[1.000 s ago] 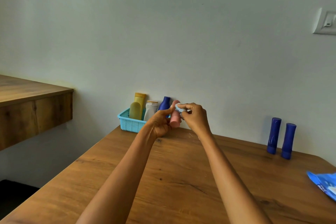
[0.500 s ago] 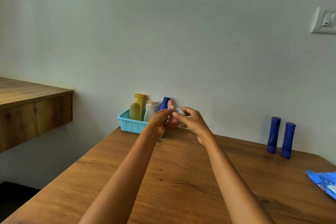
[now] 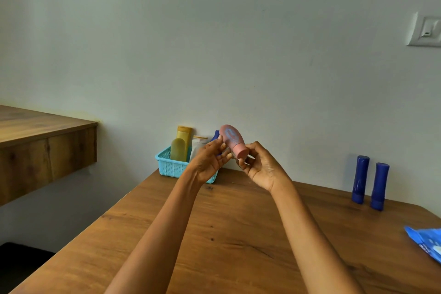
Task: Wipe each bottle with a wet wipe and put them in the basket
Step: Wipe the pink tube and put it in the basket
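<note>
Fingertips [image 3: 243, 162] of the right hand [image 3: 261, 167] pinch the cap end of a pink bottle [image 3: 232, 140], which tilts with its rounded base raised toward the wall and its cap pointing down toward the palm. The left hand [image 3: 208, 159] meets it from the other side — fingers [image 3: 223, 149] nearly straight and lying close together, their tips against the bottle's lower body; a pale scrap between the two hands may be the wipe, though it is too small to tell. Both forearms reach forward and upward from the bottom edge, wrists bent back, holding the bottle in the air above the far end of the wooden desk [image 3: 238, 246]. Just behind the left hand stands a turquoise basket [image 3: 170, 166] against the wall, holding a yellow bottle [image 3: 181, 143], a white bottle [image 3: 198, 145] and a dark blue one partly hidden by the hand. Well apart to the right, two blue bottles [image 3: 369, 182] stand upright side by side near the wall — and a blue wipe packet [image 3: 427, 243] lies at the desk's right edge.
</note>
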Available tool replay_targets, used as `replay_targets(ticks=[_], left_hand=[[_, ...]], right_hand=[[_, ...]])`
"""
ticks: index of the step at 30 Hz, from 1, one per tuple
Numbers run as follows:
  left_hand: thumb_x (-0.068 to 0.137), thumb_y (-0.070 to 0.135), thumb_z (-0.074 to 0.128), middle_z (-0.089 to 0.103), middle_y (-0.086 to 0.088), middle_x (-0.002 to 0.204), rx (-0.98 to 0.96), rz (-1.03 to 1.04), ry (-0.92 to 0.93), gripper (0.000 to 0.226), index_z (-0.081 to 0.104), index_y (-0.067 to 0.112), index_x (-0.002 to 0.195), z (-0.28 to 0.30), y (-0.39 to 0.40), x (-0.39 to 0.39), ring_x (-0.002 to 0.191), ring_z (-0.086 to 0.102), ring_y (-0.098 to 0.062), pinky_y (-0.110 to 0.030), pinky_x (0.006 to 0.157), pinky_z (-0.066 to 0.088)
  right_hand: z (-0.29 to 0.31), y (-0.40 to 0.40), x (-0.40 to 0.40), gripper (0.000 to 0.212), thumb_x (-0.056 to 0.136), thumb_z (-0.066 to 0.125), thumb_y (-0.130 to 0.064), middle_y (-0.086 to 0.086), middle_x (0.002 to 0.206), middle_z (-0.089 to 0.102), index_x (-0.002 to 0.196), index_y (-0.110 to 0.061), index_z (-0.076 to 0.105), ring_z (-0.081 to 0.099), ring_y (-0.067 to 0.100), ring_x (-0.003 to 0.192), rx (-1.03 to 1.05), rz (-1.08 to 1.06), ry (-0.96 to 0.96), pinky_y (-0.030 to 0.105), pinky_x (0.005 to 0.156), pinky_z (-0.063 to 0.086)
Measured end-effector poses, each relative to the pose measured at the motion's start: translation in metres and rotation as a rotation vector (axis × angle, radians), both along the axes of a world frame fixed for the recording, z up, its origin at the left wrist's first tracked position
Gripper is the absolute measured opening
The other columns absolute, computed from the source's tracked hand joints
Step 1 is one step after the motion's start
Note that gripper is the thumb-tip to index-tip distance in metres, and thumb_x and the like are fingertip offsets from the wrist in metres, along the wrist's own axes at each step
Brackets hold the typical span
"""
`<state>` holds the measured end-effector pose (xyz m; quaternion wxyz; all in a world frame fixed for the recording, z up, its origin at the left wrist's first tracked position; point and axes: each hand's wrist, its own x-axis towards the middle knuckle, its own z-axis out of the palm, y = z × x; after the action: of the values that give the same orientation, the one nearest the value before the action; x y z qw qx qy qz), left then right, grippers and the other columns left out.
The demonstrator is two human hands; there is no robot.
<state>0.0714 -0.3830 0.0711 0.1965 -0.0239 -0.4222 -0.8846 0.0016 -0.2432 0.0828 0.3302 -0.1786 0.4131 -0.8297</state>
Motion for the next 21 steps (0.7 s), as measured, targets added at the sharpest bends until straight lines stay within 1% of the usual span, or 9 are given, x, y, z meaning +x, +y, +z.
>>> replay_targets(ticks=[6,7,9,11,13,16,17,19,21], left_hand=[[0.08,0.023,0.059,0.063,-0.003,0.073,-0.102,0.021,0.122,0.027,0.058,0.007,0.102,-0.012,-0.006,0.003,0.064,0.059,-0.009,-0.021,0.059,0.051],[0.078,0.026,0.062,0.061,-0.003,0.077,-0.135,0.042,0.13,0.033,0.057,0.008,0.107,-0.013,-0.006,0.004,0.067,0.055,-0.01,-0.022,0.062,0.047],[0.072,0.036,0.074,0.061,-0.006,0.092,-0.194,0.059,0.148,0.06,0.053,0.007,0.121,-0.014,-0.005,0.004,0.076,0.054,-0.012,-0.027,0.072,0.043],[0.06,0.044,0.084,0.063,-0.008,0.111,-0.215,0.033,0.19,0.09,0.047,0.004,0.131,-0.013,-0.003,0.005,0.093,0.062,-0.016,-0.032,0.085,0.047],[0.051,0.044,0.089,0.064,-0.011,0.116,-0.176,0.014,0.243,0.101,0.046,0.003,0.132,-0.012,-0.001,0.005,0.103,0.064,-0.02,-0.035,0.091,0.051],[0.045,0.04,0.092,0.068,-0.012,0.109,-0.082,0.074,0.252,0.094,0.053,0.003,0.122,-0.01,-0.001,0.005,0.1,0.067,-0.021,-0.033,0.083,0.056],[0.05,0.038,0.091,0.069,-0.012,0.108,-0.061,0.101,0.228,0.087,0.054,0.004,0.121,-0.011,-0.003,0.004,0.099,0.067,-0.022,-0.035,0.085,0.056],[0.074,0.027,0.075,0.066,-0.013,0.11,-0.066,0.138,0.151,0.067,0.049,0.001,0.13,-0.014,-0.005,0.004,0.099,0.064,-0.025,-0.041,0.09,0.051],[0.09,0.017,0.055,0.062,-0.016,0.114,-0.1,0.13,0.067,0.051,0.043,-0.001,0.136,-0.016,-0.004,0.003,0.098,0.063,-0.027,-0.04,0.085,0.053]], right_hand=[[-0.003,-0.004,0.003,0.021,0.08,0.06,-0.014,0.018,0.091,0.055,0.096,-0.001,0.056,0.051,0.02,0.072,0.018,0.118,-0.022,0.019,0.044,0.048],[-0.003,-0.004,0.004,0.024,0.079,0.06,-0.015,0.018,0.091,0.055,0.098,-0.001,0.057,0.05,0.019,0.071,0.003,0.137,-0.029,0.019,0.044,0.048],[-0.002,-0.004,0.006,0.031,0.073,0.062,-0.016,0.017,0.089,0.054,0.099,0.0,0.057,0.05,0.018,0.068,-0.019,0.176,-0.033,0.018,0.045,0.048],[-0.003,-0.003,0.008,0.035,0.069,0.064,-0.017,0.017,0.087,0.055,0.098,0.001,0.058,0.053,0.017,0.065,-0.011,0.206,-0.025,0.017,0.045,0.048],[-0.003,-0.002,0.009,0.033,0.071,0.065,-0.017,0.016,0.089,0.059,0.099,0.0,0.06,0.056,0.017,0.066,0.039,0.197,0.025,0.017,0.047,0.049],[0.002,-0.001,0.005,0.024,0.082,0.065,-0.015,0.014,0.096,0.061,0.102,-0.004,0.062,0.06,0.019,0.078,0.16,0.005,0.229,0.022,0.054,0.053],[0.005,0.0,0.001,0.024,0.084,0.064,-0.016,0.014,0.097,0.06,0.104,-0.004,0.062,0.06,0.02,0.081,0.16,-0.095,0.292,0.024,0.059,0.055],[0.014,0.004,-0.005,0.022,0.089,0.059,-0.018,0.013,0.099,0.063,0.107,-0.005,0.062,0.063,0.021,0.085,0.105,-0.255,0.362,0.026,0.067,0.057],[0.019,0.007,-0.008,0.021,0.093,0.051,-0.014,0.008,0.102,0.066,0.109,-0.01,0.063,0.065,0.018,0.089,0.093,-0.323,0.479,0.025,0.071,0.056]])
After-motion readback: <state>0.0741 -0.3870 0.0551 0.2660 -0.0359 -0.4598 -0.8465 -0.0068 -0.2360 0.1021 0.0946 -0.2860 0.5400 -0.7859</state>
